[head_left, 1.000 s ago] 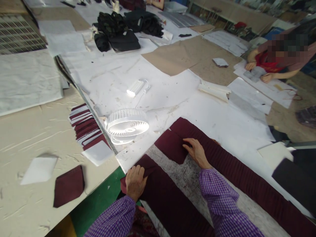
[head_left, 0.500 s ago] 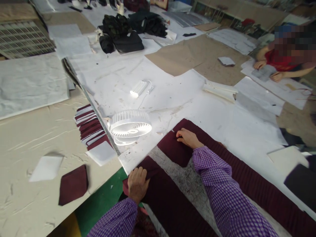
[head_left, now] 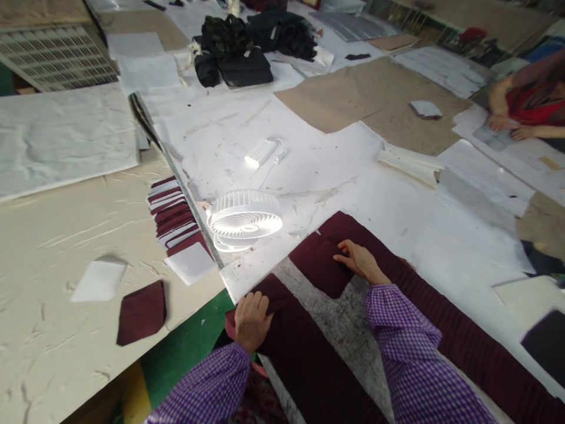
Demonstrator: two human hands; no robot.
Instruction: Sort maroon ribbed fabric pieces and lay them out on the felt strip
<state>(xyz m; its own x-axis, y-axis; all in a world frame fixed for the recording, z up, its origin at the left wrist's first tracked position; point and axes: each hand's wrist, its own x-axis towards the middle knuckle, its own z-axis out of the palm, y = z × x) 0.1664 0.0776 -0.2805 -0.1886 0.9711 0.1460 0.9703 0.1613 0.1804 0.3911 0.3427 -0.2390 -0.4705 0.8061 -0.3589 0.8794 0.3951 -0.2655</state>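
My left hand [head_left: 253, 321] is closed over the end of a long row of dark maroon fabric pieces [head_left: 309, 347], which runs toward the bottom edge. Its fingers grip a folded edge there. My right hand [head_left: 359, 259] has its fingertips pinched on a maroon fabric piece [head_left: 315, 265], which lies over a grey speckled surface. Beside it, a second long row of overlapping maroon fabric pieces [head_left: 450, 321] stretches to the lower right. Purple checked sleeves cover both my forearms.
A white fan [head_left: 247, 221] and a lit white lamp [head_left: 260, 154] stand on the white table. To the left lie a stack of maroon and white pieces [head_left: 176, 215] and a single maroon piece [head_left: 142, 313]. Dark garments [head_left: 282, 35] are heaped behind. Another person's hands [head_left: 512, 126] work at right.
My right hand has moved a little rightward over the maroon piece. My left hand stays on the near row's end. The whole view has shifted slightly.
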